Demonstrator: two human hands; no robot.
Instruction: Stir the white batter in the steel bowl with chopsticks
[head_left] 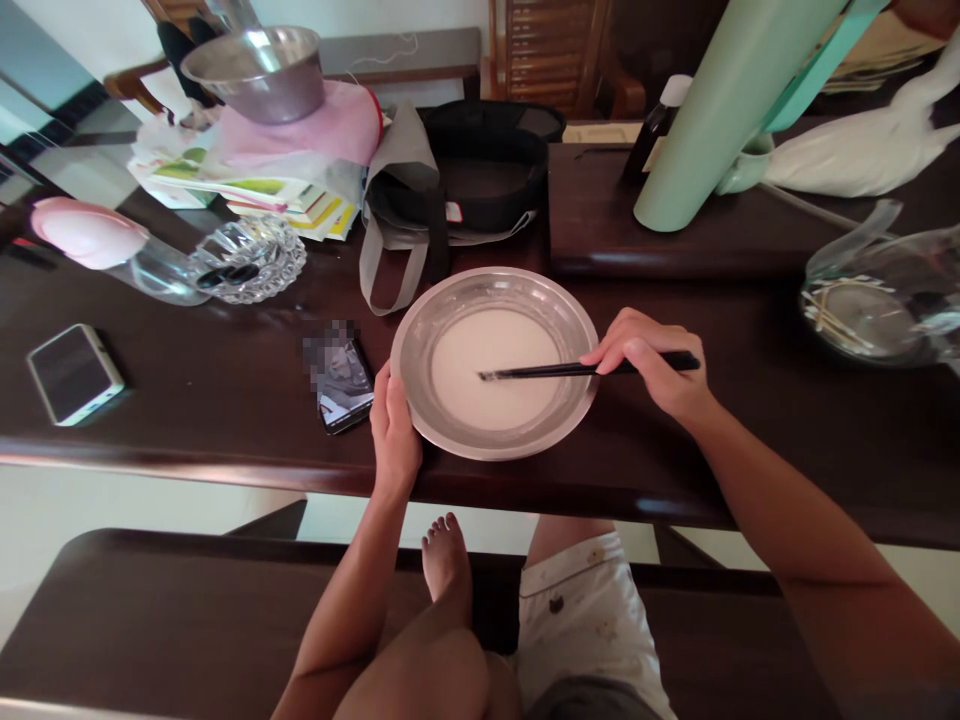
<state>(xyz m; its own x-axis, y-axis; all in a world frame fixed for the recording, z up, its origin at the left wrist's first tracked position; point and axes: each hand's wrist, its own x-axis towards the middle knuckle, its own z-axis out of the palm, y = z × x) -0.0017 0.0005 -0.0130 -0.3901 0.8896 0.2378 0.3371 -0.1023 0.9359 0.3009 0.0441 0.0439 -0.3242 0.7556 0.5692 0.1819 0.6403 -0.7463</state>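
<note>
A shallow steel plate (571, 330) holding a white liquid batter sits on the dark wooden table (225, 400) near its front edge. My left hand (392, 430) grips the plate's left rim. My right hand (651, 368) holds a pair of black chopsticks (547, 371) that reach across the right rim, tips dipped in the white liquid at the plate's middle.
A black phone (345, 385) lies just left of the plate, a white phone (73, 372) farther left. Behind are a glass dish (255, 258), a pink-capped bottle (112, 250), a black bag (465, 180), a steel bowl (259, 72), a green roll (720, 110) and a glass jug (885, 295).
</note>
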